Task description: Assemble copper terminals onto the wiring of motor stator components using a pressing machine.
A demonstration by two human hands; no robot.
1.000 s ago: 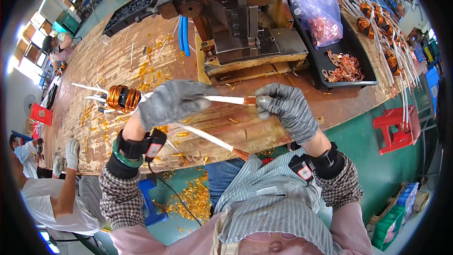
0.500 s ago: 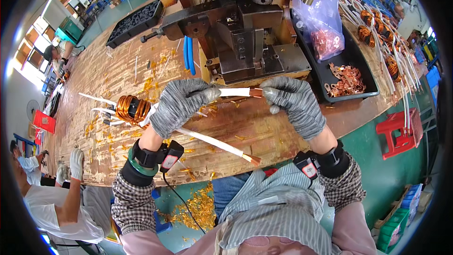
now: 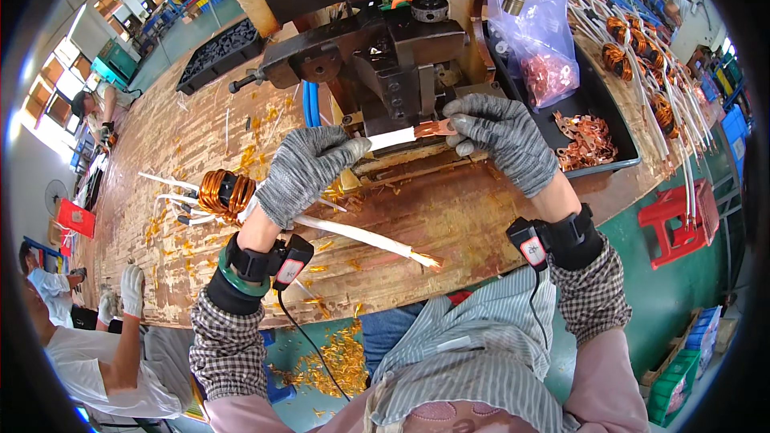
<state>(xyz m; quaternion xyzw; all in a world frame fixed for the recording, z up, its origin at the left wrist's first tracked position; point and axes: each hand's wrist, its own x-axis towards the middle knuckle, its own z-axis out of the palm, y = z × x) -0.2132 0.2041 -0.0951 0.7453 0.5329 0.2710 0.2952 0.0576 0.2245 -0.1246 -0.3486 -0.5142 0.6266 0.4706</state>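
My left hand, in a grey knit glove, is closed on a white-sleeved wire lead of a copper-wound coil. The lead's bare copper end points right, just in front of the press's lower die block. My right hand, gloved alike, pinches the tip of that copper end between thumb and fingers. Whether a separate copper lug sits there, I cannot tell. A second white lead of the coil slants below my left hand, its frayed copper strands toward the table's near edge.
A black tray right of the press holds copper lugs and a plastic bag. More coils lie at far right. A dark tray stands far left. A red stool is at right; co-workers sit at left.
Both hands have moved the lead's copper end farther away, up to the press. My right hand has risen the most, tilting the lead upward to the right. More copper now shows.
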